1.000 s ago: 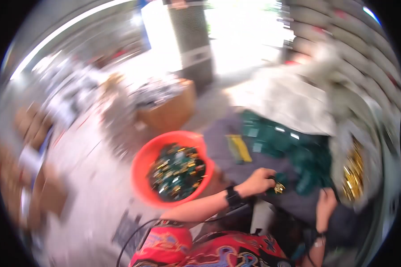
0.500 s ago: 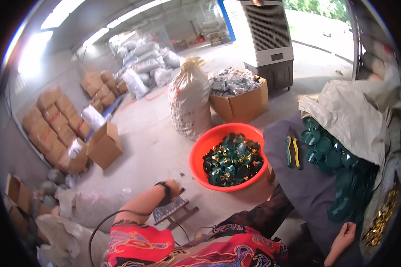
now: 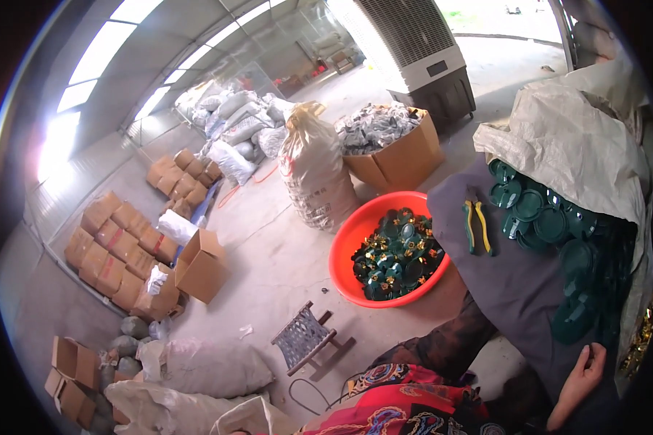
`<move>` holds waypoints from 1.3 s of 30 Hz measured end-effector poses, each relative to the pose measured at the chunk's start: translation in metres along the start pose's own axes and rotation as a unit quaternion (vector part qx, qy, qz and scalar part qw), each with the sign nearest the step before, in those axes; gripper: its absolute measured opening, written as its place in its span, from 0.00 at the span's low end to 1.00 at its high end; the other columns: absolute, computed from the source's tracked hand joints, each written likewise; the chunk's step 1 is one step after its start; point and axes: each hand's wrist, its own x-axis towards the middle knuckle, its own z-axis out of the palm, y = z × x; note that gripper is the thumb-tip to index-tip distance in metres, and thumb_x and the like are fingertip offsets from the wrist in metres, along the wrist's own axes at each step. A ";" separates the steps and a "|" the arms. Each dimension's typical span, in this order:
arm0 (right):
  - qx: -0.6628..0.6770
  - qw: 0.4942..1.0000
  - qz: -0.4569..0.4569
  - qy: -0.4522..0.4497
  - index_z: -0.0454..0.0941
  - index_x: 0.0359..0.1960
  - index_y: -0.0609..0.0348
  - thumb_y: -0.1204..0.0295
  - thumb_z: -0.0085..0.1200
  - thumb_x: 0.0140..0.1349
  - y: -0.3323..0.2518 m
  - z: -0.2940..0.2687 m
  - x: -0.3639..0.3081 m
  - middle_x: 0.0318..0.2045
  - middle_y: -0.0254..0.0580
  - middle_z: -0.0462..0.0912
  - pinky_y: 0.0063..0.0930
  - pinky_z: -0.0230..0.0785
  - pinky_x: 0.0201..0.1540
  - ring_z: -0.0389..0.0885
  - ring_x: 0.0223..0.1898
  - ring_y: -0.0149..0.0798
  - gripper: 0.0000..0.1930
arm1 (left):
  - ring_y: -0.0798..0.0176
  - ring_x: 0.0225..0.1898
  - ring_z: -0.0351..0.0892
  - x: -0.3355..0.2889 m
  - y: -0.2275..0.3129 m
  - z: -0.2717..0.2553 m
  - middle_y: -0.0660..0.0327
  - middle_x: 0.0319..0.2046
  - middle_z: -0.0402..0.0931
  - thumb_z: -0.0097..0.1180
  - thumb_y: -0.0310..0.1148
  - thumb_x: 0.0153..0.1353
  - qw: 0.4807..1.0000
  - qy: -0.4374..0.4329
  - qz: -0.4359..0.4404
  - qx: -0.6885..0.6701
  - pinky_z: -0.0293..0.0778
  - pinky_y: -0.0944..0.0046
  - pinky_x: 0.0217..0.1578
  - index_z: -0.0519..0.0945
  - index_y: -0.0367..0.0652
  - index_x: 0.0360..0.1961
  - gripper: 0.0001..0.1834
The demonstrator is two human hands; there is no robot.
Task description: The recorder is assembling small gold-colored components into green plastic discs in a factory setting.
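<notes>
My right hand (image 3: 586,371) rests at the lower right on the dark grey cloth (image 3: 479,290), its fingers loosely apart with nothing visible in them. Just beyond it, a pile of dark green round plastic lids (image 3: 551,225) spills from a whitish woven sack (image 3: 566,130). Pliers (image 3: 477,226) with yellow and green handles lie on the cloth left of the lids. An orange-red basin (image 3: 339,272) on the left holds green lids with gold-coloured pieces (image 3: 403,250) among them. My left hand is out of view.
A small stool with a woven seat (image 3: 302,339) stands on the floor. Behind the basin are a tied sack (image 3: 315,174), a carton of grey pieces (image 3: 403,159) and an air cooler (image 3: 432,72). Stacked cartons (image 3: 123,243) and stuffed sacks (image 3: 203,370) lie left. Gold pieces (image 3: 642,330) sit far right.
My left hand and forearm, earlier over the stool, have left the view. The view has shifted and tilted. My right hand stays by the green lids.
</notes>
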 end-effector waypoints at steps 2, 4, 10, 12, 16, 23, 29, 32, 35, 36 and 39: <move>-0.014 1.000 0.005 -0.002 0.72 0.40 0.66 0.75 0.49 0.63 -0.007 -0.004 0.002 0.32 0.42 0.74 0.25 0.65 0.35 0.71 0.31 0.33 0.07 | 0.51 0.27 0.81 -0.064 -0.014 0.031 0.51 0.22 0.80 0.51 0.37 0.49 0.999 -0.005 -0.020 -0.029 0.76 0.52 0.34 0.83 0.40 0.20 0.14; -0.013 1.000 0.010 0.001 0.72 0.40 0.67 0.76 0.50 0.62 -0.006 -0.014 0.001 0.32 0.41 0.74 0.25 0.66 0.35 0.72 0.32 0.33 0.07 | 0.51 0.27 0.81 -0.035 -0.017 0.025 0.51 0.22 0.80 0.51 0.37 0.49 0.998 0.001 -0.025 -0.050 0.76 0.52 0.33 0.83 0.40 0.20 0.14; 0.055 0.998 -0.017 0.039 0.75 0.35 0.63 0.78 0.56 0.55 -0.055 0.011 0.014 0.26 0.41 0.75 0.27 0.68 0.29 0.74 0.25 0.32 0.06 | 0.51 0.25 0.80 0.222 0.041 -0.159 0.51 0.20 0.79 0.51 0.37 0.49 0.992 0.045 0.119 0.008 0.75 0.52 0.33 0.83 0.39 0.19 0.14; 0.059 0.997 -0.020 0.053 0.74 0.31 0.63 0.78 0.57 0.53 -0.059 0.018 0.015 0.25 0.46 0.75 0.30 0.67 0.27 0.77 0.24 0.41 0.05 | 0.51 0.24 0.80 0.292 0.134 -0.249 0.51 0.19 0.79 0.51 0.37 0.49 0.982 0.055 0.179 0.026 0.75 0.52 0.32 0.83 0.39 0.18 0.14; -0.021 0.995 -0.026 0.098 0.74 0.30 0.61 0.77 0.57 0.51 -0.047 0.000 0.011 0.26 0.47 0.76 0.35 0.70 0.28 0.78 0.27 0.49 0.06 | 0.54 0.17 0.77 0.217 0.390 -0.489 0.48 0.13 0.73 0.49 0.35 0.48 0.812 0.389 0.364 -0.240 0.69 0.54 0.21 0.78 0.35 0.14 0.15; 0.032 0.997 -0.024 0.066 0.74 0.31 0.63 0.79 0.56 0.53 -0.051 -0.001 0.011 0.26 0.45 0.77 0.29 0.69 0.29 0.79 0.26 0.42 0.05 | 0.53 0.24 0.76 -0.010 0.574 -0.595 0.51 0.22 0.74 0.54 0.22 0.52 0.441 0.422 0.725 -0.318 0.70 0.61 0.25 0.77 0.33 0.26 0.02; -0.226 0.959 -0.074 0.152 0.75 0.35 0.59 0.78 0.51 0.54 -0.046 -0.058 0.032 0.34 0.48 0.77 0.42 0.70 0.36 0.78 0.35 0.52 0.06 | 0.48 0.25 0.74 -0.072 0.614 -0.590 0.52 0.22 0.73 0.54 0.23 0.52 0.422 0.320 0.774 -0.347 0.69 0.56 0.26 0.77 0.36 0.27 0.02; -0.322 0.945 -0.024 0.054 0.76 0.40 0.58 0.80 0.51 0.53 -0.029 -0.084 0.047 0.43 0.46 0.76 0.41 0.70 0.43 0.76 0.41 0.54 0.12 | 0.50 0.23 0.75 -0.088 0.628 -0.592 0.52 0.23 0.74 0.55 0.23 0.51 0.382 0.303 0.793 -0.365 0.69 0.60 0.25 0.77 0.36 0.29 0.04; -0.360 0.931 -0.058 0.002 0.75 0.41 0.59 0.80 0.52 0.51 -0.010 -0.090 0.056 0.42 0.47 0.75 0.41 0.69 0.43 0.76 0.41 0.55 0.13 | 0.50 0.25 0.77 -0.099 0.646 -0.596 0.52 0.26 0.75 0.56 0.24 0.51 0.358 0.307 0.789 -0.394 0.71 0.59 0.26 0.78 0.37 0.33 0.07; -0.374 0.926 -0.045 -0.028 0.75 0.39 0.59 0.80 0.52 0.51 -0.009 -0.089 0.061 0.40 0.48 0.74 0.42 0.69 0.43 0.76 0.40 0.55 0.13 | 0.50 0.25 0.77 -0.104 0.652 -0.599 0.52 0.26 0.75 0.56 0.24 0.51 0.360 0.308 0.784 -0.400 0.71 0.59 0.26 0.78 0.37 0.33 0.07; -0.362 0.929 -0.063 -0.056 0.72 0.28 0.61 0.79 0.48 0.52 -0.006 -0.093 0.062 0.33 0.54 0.71 0.45 0.68 0.40 0.75 0.36 0.56 0.02 | 0.49 0.29 0.78 -0.117 0.660 -0.598 0.51 0.30 0.76 0.60 0.31 0.50 0.367 0.353 0.775 -0.374 0.73 0.57 0.29 0.77 0.36 0.38 0.14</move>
